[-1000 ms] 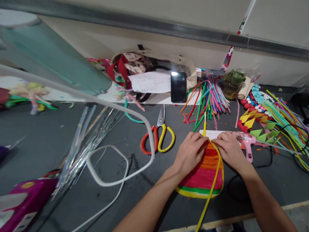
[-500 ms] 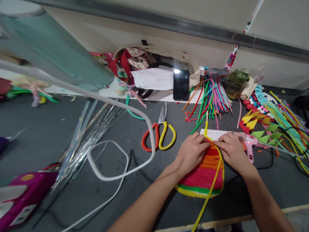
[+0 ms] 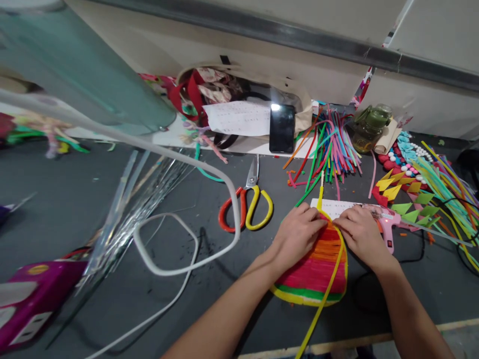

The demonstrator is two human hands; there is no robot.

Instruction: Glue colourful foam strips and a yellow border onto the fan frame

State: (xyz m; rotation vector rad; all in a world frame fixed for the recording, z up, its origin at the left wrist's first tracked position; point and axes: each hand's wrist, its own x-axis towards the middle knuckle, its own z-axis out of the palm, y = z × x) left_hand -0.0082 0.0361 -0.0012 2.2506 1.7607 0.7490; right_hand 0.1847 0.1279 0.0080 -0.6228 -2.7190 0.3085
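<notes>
A craft piece (image 3: 314, 274) striped in red, orange, pink and green, with a yellow border, lies on the dark table. A yellow pipe cleaner (image 3: 325, 301) crosses it from its top edge toward the table's front edge. My left hand (image 3: 301, 229) rests on the piece's upper left, its fingers closed and pinching near the top edge. At the upper right, my right hand (image 3: 357, 229) has its fingertips pinched on the yellow pipe cleaner. A wrapped stick (image 3: 321, 192) juts from the top, yellow below and pale at the tip. My fingers hide part of the upper edge.
Scissors (image 3: 249, 199) with red and yellow handles lie to the left. A pink glue gun (image 3: 387, 222) sits beside my right hand. Behind are a phone (image 3: 282, 128), pipe cleaners (image 3: 339, 144) and a green bottle (image 3: 370, 127). A white cable (image 3: 168, 271) loops at left near a purple power strip (image 3: 45, 299).
Both hands keep almost the same place on the craft piece. The right fingertips have shifted very slightly along the yellow pipe cleaner. The view has moved a little.
</notes>
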